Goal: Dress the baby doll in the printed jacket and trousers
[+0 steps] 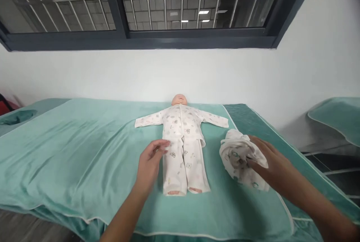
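Note:
On its back on the green sheet lies a baby doll (179, 99), its head toward the wall and its arms spread wide. It wears a white printed top (181, 124) and matching white trousers (174, 167), with the feet just showing at the cuffs. My left hand (152, 159) is beside the trousers' left edge, fingers loosely apart and holding nothing. A bunched white printed cloth (239, 155) is gripped in my right hand (266, 157), to the right of the doll. What kind of cloth it is cannot be made out from its folds.
A green sheet (92, 152) covers the bed, wrinkled at the left, over a darker green cover (267, 137). A white wall (126, 73) with a barred window (180, 5) stands behind. Another green-covered surface (340, 114) is at the right, past a gap.

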`<state>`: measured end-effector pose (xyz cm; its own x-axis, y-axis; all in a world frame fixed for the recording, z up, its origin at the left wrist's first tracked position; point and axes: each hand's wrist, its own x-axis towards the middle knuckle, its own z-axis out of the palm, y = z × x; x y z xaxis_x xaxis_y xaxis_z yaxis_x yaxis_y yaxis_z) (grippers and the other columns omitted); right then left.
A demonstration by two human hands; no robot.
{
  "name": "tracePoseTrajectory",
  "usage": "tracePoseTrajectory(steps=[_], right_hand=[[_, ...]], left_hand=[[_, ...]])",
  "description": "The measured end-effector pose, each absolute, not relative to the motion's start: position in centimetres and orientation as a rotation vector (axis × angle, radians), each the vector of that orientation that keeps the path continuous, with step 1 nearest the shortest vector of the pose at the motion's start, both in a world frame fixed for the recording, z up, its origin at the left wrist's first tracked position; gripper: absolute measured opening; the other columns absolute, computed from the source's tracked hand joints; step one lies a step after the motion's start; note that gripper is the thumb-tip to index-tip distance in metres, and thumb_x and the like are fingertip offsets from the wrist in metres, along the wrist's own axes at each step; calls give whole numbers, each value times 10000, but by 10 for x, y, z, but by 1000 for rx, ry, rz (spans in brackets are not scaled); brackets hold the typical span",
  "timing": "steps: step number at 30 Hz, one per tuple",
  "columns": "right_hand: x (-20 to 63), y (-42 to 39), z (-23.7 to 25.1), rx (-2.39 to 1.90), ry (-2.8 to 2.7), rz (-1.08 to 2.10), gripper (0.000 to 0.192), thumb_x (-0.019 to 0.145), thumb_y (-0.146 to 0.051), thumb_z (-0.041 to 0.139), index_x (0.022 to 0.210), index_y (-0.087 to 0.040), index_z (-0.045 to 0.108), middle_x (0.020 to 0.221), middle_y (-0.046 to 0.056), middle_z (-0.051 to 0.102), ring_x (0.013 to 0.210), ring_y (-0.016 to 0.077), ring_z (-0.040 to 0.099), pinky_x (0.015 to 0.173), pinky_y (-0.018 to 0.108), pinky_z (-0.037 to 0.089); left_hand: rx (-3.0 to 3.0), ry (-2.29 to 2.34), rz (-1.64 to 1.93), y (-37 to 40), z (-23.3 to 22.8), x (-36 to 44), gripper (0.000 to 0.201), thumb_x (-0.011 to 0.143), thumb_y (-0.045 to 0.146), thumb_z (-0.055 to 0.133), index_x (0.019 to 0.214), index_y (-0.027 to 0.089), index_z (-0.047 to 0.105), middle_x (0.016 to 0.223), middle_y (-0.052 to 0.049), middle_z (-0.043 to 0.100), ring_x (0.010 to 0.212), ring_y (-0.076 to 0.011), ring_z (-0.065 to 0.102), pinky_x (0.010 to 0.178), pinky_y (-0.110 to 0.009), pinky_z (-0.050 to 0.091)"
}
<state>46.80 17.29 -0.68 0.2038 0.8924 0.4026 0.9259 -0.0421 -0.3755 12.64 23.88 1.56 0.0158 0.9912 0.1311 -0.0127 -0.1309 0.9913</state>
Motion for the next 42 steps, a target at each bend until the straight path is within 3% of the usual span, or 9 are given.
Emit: tracePoseTrajectory(steps=[5, 13, 20, 30, 42], right_hand=[[379, 236, 29, -1529, -1597, 265, 386, 899, -372, 515, 1280, -317, 538, 1377, 40, 553, 1270, 254, 522, 1048, 445, 445], [329, 431, 7, -1396, -1458, 512, 289, 880, -299, 482, 1129, -232, 614, 1222, 59, 630, 1184, 234, 547, 1049, 444, 401], [328, 433, -2, -1414, -1429, 599, 270, 876, -307, 482, 1098, -287, 634, 1226, -1, 638, 1185, 212, 542, 1024, 413, 411], [328, 438, -6, -1414, -1446, 553, 297, 869, -289, 475, 1109, -260, 649, 1246, 15, 637, 1211, 212, 528, 1051, 412, 395], [329, 440, -8, -1379, -1470, 540, 289, 879, -315, 489, 1058, -260, 709, 1280, 23, 637, 1242, 233, 523, 1097, 452, 365]], left_hand=[[1556, 1243, 1315, 341, 19, 151, 223, 883, 295, 527, 1030, 226, 680, 1164, -39, 688, 1106, -212, 613, 1002, -380, 461], [1912, 1230, 1105, 470, 18, 197, 349, 898, 221, 443, 1167, 214, 666, 1274, -41, 660, 1206, -215, 578, 1069, -380, 423], [1959, 1332, 1069, 469, 11, 197, 363, 935, 249, 405, 1193, 242, 661, 1307, 1, 632, 1252, -194, 536, 1090, -358, 400], [1913, 1388, 1127, 471, 11, 200, 311, 893, 229, 445, 1054, 221, 710, 1245, -18, 665, 1258, -209, 526, 1108, -375, 382], [1873, 1295, 1152, 474, 7, 199, 310, 880, 231, 463, 1043, 251, 725, 1237, -4, 681, 1212, -208, 577, 1101, -378, 406]])
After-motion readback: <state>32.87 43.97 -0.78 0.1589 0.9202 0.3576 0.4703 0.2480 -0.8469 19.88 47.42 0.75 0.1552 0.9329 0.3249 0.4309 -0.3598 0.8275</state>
